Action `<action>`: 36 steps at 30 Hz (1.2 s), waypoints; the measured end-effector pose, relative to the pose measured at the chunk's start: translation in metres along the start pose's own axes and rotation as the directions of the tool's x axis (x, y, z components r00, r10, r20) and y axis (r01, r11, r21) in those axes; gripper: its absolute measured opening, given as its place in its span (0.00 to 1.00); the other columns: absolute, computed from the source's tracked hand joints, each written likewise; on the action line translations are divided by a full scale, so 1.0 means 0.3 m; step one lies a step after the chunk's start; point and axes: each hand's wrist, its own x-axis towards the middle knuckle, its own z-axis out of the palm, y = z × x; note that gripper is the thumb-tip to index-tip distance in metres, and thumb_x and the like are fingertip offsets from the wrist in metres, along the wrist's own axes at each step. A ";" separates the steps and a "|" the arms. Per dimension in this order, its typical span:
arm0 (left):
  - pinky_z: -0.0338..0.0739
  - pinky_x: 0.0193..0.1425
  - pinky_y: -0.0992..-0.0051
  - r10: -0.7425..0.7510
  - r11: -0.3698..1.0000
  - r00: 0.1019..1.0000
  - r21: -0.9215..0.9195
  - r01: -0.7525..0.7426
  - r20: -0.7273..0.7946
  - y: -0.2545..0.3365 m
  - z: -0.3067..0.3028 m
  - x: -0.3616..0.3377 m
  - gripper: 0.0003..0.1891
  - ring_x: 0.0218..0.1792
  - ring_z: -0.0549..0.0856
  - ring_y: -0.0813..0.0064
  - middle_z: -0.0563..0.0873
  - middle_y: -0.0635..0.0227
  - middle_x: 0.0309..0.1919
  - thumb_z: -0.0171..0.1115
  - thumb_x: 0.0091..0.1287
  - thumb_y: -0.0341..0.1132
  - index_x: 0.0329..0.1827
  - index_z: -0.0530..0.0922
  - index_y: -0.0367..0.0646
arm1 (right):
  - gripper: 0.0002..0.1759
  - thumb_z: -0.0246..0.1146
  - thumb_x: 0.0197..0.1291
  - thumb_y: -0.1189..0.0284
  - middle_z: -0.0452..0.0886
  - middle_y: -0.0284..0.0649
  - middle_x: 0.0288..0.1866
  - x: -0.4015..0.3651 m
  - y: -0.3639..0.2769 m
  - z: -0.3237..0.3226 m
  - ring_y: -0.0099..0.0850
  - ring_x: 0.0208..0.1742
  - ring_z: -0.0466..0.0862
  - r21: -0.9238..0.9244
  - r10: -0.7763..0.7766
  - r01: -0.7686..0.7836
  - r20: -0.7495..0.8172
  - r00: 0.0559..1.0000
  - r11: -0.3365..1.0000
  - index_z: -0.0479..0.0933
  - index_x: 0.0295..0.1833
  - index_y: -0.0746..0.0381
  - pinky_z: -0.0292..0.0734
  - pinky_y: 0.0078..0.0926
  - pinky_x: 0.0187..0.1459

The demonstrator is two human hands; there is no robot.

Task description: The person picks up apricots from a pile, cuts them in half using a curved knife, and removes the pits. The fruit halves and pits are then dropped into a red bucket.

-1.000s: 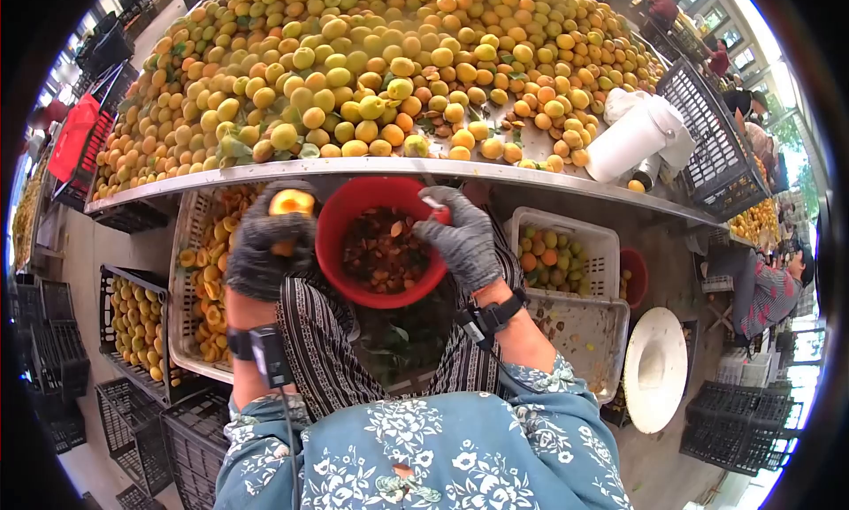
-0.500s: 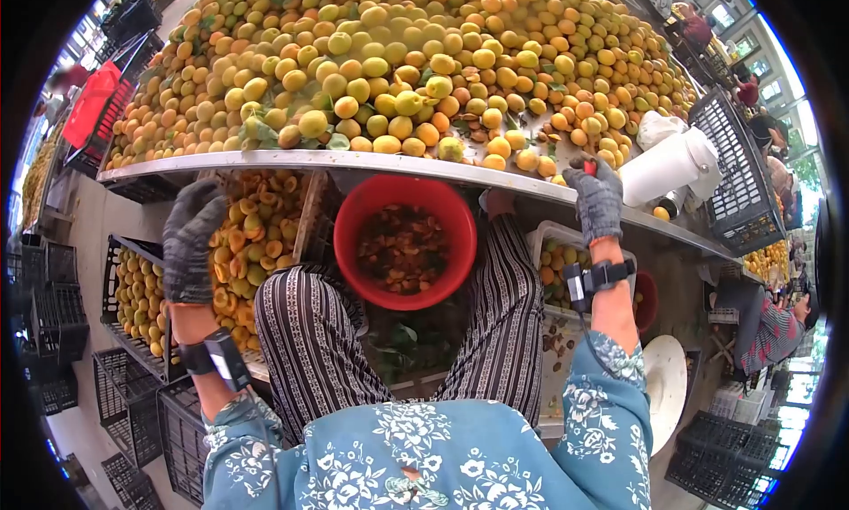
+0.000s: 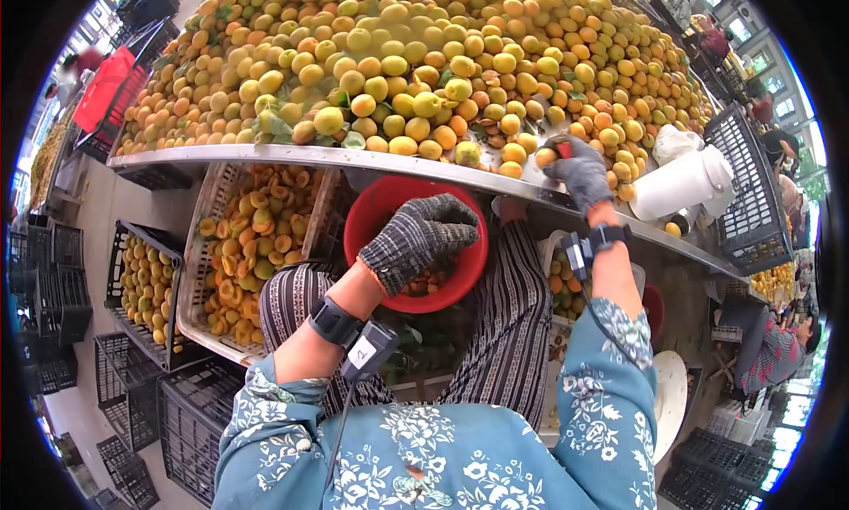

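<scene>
My left hand, in a dark grey knit glove, hovers over the red bucket; its fingers are bent together, and anything inside them is hidden. Dark fruit pieces show at the bottom of the bucket. My right hand, gloved too, is at the table's front edge, closed around a small red-ended tool. Beside its fingers lies an orange-yellow fruit. A large heap of apricot-like fruit covers the metal-edged table.
Left of my knees, a pale crate holds split fruit, and a black crate holds whole fruit. At the right stand a white container and a black crate. A seated person is farther right.
My left hand has moved right from over the split-fruit crate to above the red bucket. My right hand has shifted slightly down and left, closer to the fruit at the edge.
</scene>
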 end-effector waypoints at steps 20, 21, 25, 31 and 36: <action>0.80 0.52 0.76 0.070 0.893 0.996 -0.448 -0.041 0.049 -0.008 -0.035 -0.063 0.20 0.45 0.83 0.76 0.83 0.69 0.46 0.67 0.62 0.34 0.57 0.78 0.39 | 0.20 0.69 0.54 0.78 0.81 0.35 0.44 -0.562 -0.353 0.174 0.22 0.43 0.79 0.737 -0.029 -0.002 0.029 0.999 0.676 0.77 0.54 0.66 0.76 0.20 0.48; 0.79 0.53 0.76 0.160 0.890 0.987 -0.433 -0.144 0.000 -0.006 -0.039 -0.062 0.21 0.46 0.82 0.77 0.83 0.70 0.46 0.69 0.59 0.33 0.56 0.77 0.39 | 0.20 0.69 0.54 0.78 0.81 0.35 0.44 -0.570 -0.335 0.184 0.22 0.43 0.79 0.739 -0.034 -0.002 0.034 0.999 0.674 0.77 0.54 0.66 0.76 0.20 0.48; 0.76 0.54 0.75 0.344 0.918 0.932 -0.166 -0.360 -0.116 -0.012 -0.068 -0.043 0.24 0.45 0.81 0.79 0.83 0.71 0.46 0.72 0.53 0.29 0.55 0.78 0.38 | 0.15 0.64 0.64 0.66 0.78 0.29 0.38 -0.646 -0.308 0.213 0.18 0.38 0.75 0.742 0.037 -0.083 0.079 0.996 0.665 0.78 0.51 0.63 0.69 0.12 0.42; 0.76 0.55 0.75 0.264 0.945 0.958 -0.171 -0.280 -0.113 -0.001 -0.068 -0.054 0.22 0.45 0.81 0.79 0.85 0.71 0.42 0.74 0.50 0.28 0.50 0.81 0.38 | 0.14 0.64 0.65 0.66 0.82 0.28 0.41 -0.730 -0.358 0.243 0.14 0.42 0.74 0.711 0.019 -0.069 0.078 0.997 0.700 0.80 0.50 0.64 0.69 0.14 0.45; 0.77 0.52 0.75 0.277 0.942 0.956 -0.168 -0.290 -0.098 -0.010 -0.071 -0.046 0.21 0.44 0.81 0.78 0.85 0.71 0.40 0.74 0.47 0.25 0.47 0.82 0.39 | 0.13 0.63 0.66 0.67 0.82 0.29 0.42 -0.731 -0.356 0.259 0.16 0.43 0.75 0.680 0.018 -0.054 0.060 0.998 0.731 0.80 0.49 0.64 0.70 0.14 0.46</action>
